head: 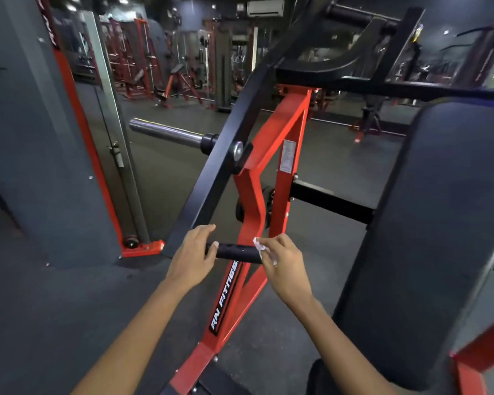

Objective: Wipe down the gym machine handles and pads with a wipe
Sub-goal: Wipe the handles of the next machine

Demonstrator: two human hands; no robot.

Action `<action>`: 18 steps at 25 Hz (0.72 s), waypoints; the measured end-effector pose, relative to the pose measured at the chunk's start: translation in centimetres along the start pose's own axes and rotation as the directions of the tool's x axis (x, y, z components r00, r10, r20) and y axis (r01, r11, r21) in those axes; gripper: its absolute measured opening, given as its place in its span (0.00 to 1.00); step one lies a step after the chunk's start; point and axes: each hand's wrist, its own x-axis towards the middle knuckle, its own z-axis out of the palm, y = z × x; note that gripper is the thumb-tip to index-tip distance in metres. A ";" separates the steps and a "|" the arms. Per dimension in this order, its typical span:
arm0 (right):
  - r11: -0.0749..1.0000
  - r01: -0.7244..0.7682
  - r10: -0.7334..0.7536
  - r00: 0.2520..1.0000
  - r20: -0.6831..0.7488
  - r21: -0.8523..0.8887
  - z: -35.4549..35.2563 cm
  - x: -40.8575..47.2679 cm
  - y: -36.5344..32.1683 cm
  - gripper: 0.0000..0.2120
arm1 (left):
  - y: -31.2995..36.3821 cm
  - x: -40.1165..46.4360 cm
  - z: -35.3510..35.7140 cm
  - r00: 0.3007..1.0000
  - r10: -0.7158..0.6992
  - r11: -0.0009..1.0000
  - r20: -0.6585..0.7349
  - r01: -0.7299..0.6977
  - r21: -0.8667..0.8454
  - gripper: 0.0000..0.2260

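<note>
Two hands work a red-framed gym machine (271,155), its large back pad (428,223) unwiped alongside: the left hand (193,256) curls round the black handle (237,252), the right hand (283,262) pinching a white wipe (258,246) against its end. Next, likely, a sweep along the grip.

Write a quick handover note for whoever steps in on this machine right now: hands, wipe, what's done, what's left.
Left hand: grips the left end of the black handle.
Right hand: holds the white wipe against the handle's right end.
Done: cannot tell how much of the handle is wiped.
Left: finish this handle, then the big black pad on the right and the upper grip.
</note>
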 end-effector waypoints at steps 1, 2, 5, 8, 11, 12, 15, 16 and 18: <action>0.999 0.005 -0.004 1.000 0.012 -0.041 2.0 0.6 -0.5 0.11 | -2.0 0.9 -0.3 1.000 0.011 1.000 0.006 -0.012 0.029 0.20; 0.998 0.007 -0.006 1.000 0.022 -0.065 4.2 1.2 -1.0 0.12 | -4.1 1.9 -0.5 0.999 0.049 0.997 0.009 -0.050 0.065 0.21; 0.978 0.040 -0.029 0.998 0.059 -0.203 10.0 2.3 -2.8 0.08 | -8.8 4.7 -0.5 0.984 0.173 0.973 0.053 -0.179 0.149 0.24; 0.912 -0.018 0.055 0.995 0.079 -0.410 13.7 2.6 -3.3 0.13 | -10.6 6.6 1.0 0.965 0.217 0.945 0.146 -0.246 0.217 0.26; 0.843 -0.001 0.073 0.991 0.113 -0.538 14.9 2.0 -3.1 0.21 | -11.2 7.3 2.5 0.924 0.319 0.862 0.211 -0.375 0.340 0.27; 0.825 0.028 0.051 0.991 0.125 -0.565 14.9 1.8 -3.0 0.24 | -11.4 7.2 2.8 0.912 0.348 0.843 0.220 -0.406 0.353 0.26; 0.796 0.033 0.052 0.991 0.123 -0.605 14.7 1.7 -3.1 0.24 | -11.9 6.8 2.7 0.886 0.416 0.825 0.206 -0.463 0.324 0.21; 0.783 0.015 0.071 0.991 0.112 -0.622 14.5 1.8 -3.2 0.24 | -11.9 6.9 2.6 0.880 0.429 0.824 0.204 -0.474 0.310 0.19; 0.769 -0.036 0.109 0.991 0.075 -0.638 13.8 1.6 -2.6 0.25 | -12.0 7.0 2.4 0.870 0.443 0.813 0.218 -0.492 0.311 0.18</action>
